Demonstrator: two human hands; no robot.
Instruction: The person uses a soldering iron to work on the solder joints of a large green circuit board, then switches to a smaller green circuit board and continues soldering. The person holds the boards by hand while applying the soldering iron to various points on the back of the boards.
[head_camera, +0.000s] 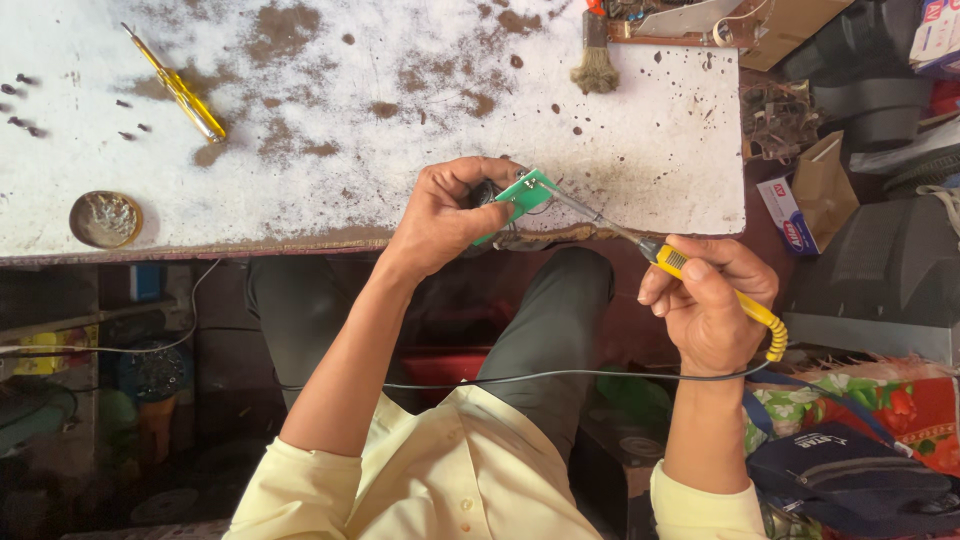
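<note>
Your right hand (708, 305) is gripping a yellow soldering iron (712, 284), fingers closed, its tip touching the green circuit board (524, 195) your left hand (448, 215) is pinching between closed fingertips.

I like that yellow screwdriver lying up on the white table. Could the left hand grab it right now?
Probably not right away. The left hand is busy gripping the small green circuit board. The yellow screwdriver lies far off to the left on the white table, with nothing blocking the way.
</note>
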